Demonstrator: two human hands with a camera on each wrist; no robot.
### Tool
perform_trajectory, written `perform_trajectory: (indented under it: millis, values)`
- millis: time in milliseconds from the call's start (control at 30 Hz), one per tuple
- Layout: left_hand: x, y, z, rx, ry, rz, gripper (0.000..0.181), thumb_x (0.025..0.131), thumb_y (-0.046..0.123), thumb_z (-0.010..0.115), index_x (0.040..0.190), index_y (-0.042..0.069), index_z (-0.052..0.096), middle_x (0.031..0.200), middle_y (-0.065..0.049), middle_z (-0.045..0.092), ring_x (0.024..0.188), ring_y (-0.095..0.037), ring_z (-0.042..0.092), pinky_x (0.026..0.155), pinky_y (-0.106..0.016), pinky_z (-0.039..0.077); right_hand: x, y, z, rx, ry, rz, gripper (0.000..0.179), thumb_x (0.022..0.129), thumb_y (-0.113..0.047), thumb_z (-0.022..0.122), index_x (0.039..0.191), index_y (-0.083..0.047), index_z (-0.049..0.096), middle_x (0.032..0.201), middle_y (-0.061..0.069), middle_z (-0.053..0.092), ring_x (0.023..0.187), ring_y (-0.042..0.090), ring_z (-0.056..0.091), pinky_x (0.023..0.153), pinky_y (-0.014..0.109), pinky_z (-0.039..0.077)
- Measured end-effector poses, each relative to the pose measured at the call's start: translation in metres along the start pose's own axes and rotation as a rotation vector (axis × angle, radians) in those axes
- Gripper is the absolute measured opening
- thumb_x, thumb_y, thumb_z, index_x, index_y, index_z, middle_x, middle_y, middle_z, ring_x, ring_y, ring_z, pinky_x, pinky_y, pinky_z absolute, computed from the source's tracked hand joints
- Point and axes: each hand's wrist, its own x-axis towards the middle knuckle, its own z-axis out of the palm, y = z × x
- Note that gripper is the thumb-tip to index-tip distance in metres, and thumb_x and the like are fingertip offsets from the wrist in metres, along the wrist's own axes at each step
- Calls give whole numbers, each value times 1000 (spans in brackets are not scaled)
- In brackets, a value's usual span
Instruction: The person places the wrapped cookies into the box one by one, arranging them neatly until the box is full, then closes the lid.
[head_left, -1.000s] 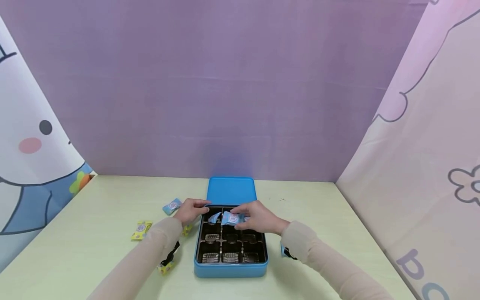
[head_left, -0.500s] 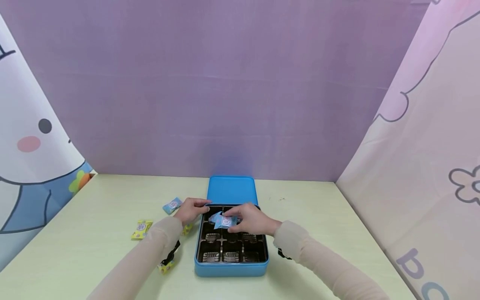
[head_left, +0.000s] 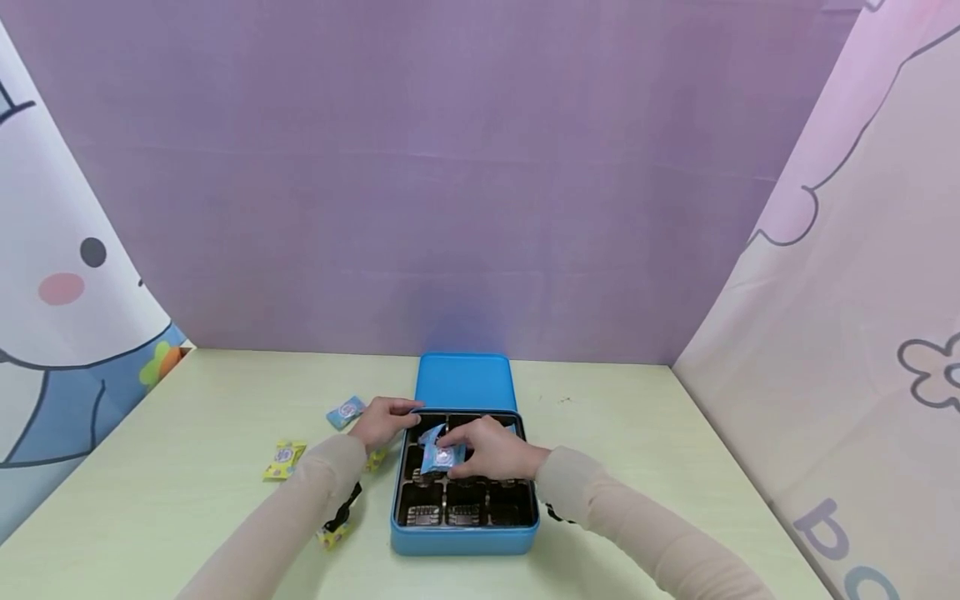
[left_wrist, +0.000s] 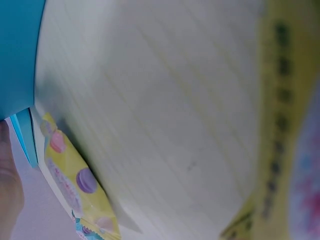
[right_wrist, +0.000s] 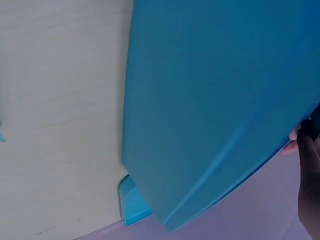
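My right hand (head_left: 491, 450) pinches a small blue wrapped packet (head_left: 442, 457) low over the left middle compartment of a blue box (head_left: 465, 543) with a black divided insert. In the far left compartment, partly behind that packet, sits another blue packet (head_left: 430, 435). A bit of blue wrapper (head_left: 512, 429) shows at the far right compartment. My left hand (head_left: 381, 422) rests at the box's far left corner, fingers extended along the rim and thumb over the edge. In the right wrist view, the box's side wall (right_wrist: 210, 100) hides most of the right hand's work.
Left of the box lie a blue packet (head_left: 346, 412) and a yellow packet (head_left: 285, 460). Two more yellow ones, one by the left wrist (head_left: 375, 459) and another under the forearm (head_left: 332, 536), are partly covered. The box's blue lid (head_left: 465, 379) lies behind it.
My right hand has moved left and nearer, carrying the blue packet from the far row to over the left middle compartment. The left hand stays at the corner.
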Motion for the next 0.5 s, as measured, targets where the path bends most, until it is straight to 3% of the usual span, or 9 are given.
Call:
perform_trajectory:
  millis: [233, 400, 500]
  values:
    - [1, -1, 0, -8, 9, 3, 31, 91, 15, 57, 121, 7, 61, 128, -16, 55, 120, -35, 48, 96, -49, 43, 1, 0, 2, -28, -11, -10, 43, 81, -26, 71, 121, -19, 61, 118, -7, 62, 95, 1, 59, 79, 19, 50]
    - [-1, 0, 0, -4, 13, 3, 30, 91, 14, 57, 120, 8, 62, 128, -16, 54, 120, -35, 48, 96, -49, 43, 3, -7, 2, -83, -31, 21, 43, 81, -29, 70, 122, -22, 60, 115, -10, 63, 96, 3, 59, 102, 39, 38]
    - [-1, 0, 1, -2, 12, 9, 31, 91, 14, 57, 121, 7, 61, 128, -17, 54, 120, -36, 48, 96, -49, 43, 4, -11, 3, -101, -43, 33, 43, 81, -30, 70, 122, -23, 60, 113, -12, 64, 102, 5, 58, 106, 47, 31]
